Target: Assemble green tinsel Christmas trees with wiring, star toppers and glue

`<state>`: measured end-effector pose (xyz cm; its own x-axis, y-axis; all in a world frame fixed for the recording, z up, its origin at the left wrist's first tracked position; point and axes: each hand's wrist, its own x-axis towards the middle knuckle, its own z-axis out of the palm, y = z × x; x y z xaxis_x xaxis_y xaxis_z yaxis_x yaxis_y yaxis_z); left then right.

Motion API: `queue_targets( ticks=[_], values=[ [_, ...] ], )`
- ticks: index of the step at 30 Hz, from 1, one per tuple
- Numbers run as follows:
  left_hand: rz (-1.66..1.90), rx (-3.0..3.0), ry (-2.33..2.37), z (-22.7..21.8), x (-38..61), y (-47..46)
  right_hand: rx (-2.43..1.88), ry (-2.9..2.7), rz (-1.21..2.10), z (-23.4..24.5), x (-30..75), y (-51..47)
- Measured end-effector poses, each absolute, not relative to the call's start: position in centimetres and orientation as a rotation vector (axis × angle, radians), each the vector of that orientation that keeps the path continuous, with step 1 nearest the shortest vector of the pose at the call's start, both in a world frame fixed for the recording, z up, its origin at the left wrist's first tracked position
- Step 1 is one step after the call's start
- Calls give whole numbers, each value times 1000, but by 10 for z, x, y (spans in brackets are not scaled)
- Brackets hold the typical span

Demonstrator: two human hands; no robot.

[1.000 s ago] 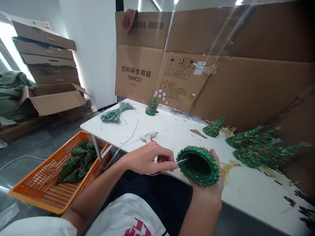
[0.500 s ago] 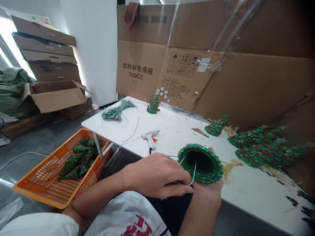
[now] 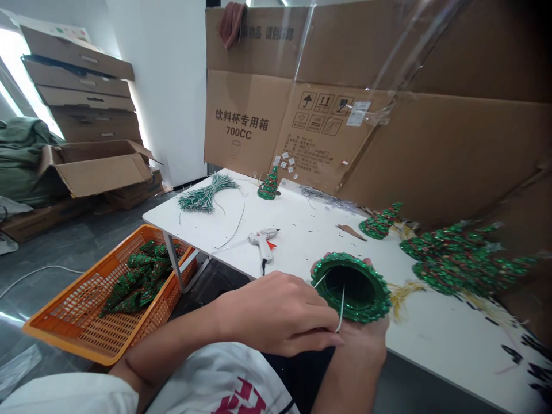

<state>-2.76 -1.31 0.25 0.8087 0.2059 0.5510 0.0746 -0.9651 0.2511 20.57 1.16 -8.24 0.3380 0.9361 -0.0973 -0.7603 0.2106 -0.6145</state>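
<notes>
A green tinsel cone (image 3: 357,284) is being gripped from behind and below by the right hand (image 3: 367,333), near the front edge of the white table (image 3: 435,339); its hollow base is being turned toward the left hand (image 3: 280,315), presumably to leave the inside within sight and reach. A white wire (image 3: 342,310), running into that hollow, is being pinched there between thumb and fingers. On the surface, 1 glue gun (image 3: 261,244) is being rested close by, probably for easy reach, with a bundle of green wires (image 3: 209,194) being left farther back. More cones (image 3: 142,276) are being stored in an orange basket (image 3: 38,328) beside it; the far side is being screened by cardboard (image 3: 452,149).
</notes>
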Motion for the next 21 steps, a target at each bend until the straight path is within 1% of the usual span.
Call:
queue_targets(
  ticks=[5,10,17,21],
  values=[
    [870,2694,293,4,-37,-7,-699,-233,1237,-68,196,7],
    [887,2525,530,12,-52,0,-736,-290,1123,-56,185,5],
    [1107,2245,756,24,-61,6,-846,-419,950,-31,159,-7],
    [1237,2149,769,22,-59,6,-912,-548,794,-26,146,-16]
  ],
)
